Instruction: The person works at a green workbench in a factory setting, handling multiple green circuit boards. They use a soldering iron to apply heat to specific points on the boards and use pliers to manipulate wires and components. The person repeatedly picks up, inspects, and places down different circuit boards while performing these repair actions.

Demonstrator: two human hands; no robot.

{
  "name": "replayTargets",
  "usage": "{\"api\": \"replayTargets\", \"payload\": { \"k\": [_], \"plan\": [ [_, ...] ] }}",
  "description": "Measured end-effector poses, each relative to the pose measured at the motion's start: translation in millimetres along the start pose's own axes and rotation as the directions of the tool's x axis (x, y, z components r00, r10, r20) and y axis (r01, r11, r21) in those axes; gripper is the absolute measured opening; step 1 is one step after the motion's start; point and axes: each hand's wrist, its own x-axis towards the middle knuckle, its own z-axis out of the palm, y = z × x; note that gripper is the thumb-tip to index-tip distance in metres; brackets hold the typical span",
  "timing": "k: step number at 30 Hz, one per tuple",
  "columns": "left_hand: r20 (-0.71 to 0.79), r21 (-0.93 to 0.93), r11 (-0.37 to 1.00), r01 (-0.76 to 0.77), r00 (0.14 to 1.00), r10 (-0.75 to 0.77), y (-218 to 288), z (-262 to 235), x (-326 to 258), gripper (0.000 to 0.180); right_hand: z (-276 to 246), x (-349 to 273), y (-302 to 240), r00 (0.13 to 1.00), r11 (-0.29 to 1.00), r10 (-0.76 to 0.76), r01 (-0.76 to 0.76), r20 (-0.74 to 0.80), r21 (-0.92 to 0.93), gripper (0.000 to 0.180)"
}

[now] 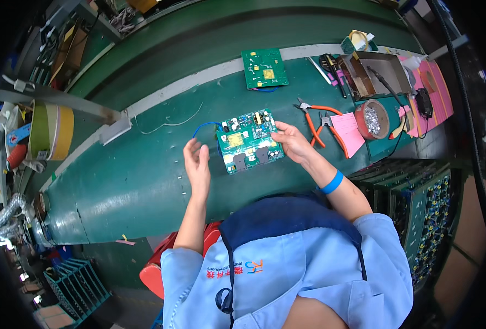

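A green circuit board (252, 141), its populated face up with dark heat sinks and small parts, is held above the bench. My right hand (295, 143) grips its right edge, the thumb on top. From the board's upper left corner a blue wire (204, 125) curves out to my left hand (196, 167), whose fingertips close at its free end. Behind lies a second green board (265, 68), with yellow patches and a blue wire under its near edge. To the right of my right hand rest two orange-handled cutting pliers, one pair (311, 123) left of the other (330, 131).
A pink paper (348, 134) lies beside a round tin (372, 119) with shiny scraps. Behind it stand a metal tray (388, 71), a soldering iron (384, 82) and a brush (401, 125). Racks of boards (413, 208) stand at the right, below the bench (144, 170). A pale strand (172, 125) lies at left.
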Motion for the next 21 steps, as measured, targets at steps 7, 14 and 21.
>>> {"api": "replayTargets", "payload": {
  "k": [7, 14, 21],
  "plan": [
    [0.262, 0.066, 0.946, 0.318, 0.909, -0.324, -20, 1, 12, 0.031, -2, 12, 25, 0.996, 0.997, 0.047, -0.052, -0.076, -0.064, 0.031],
    [0.460, -0.217, 0.846, 0.488, 0.815, -0.353, -24, 0, 7, 0.029, 2, 9, 23, 0.999, 0.990, 0.012, -0.019, -0.051, -0.139, 0.030],
    [0.596, -0.198, 0.864, 0.462, 0.757, -0.268, 17, 22, 4, 0.028, -31, -23, -40, 0.937, 0.946, -0.273, 0.220, -0.219, -0.238, 0.029]
  ]
}}
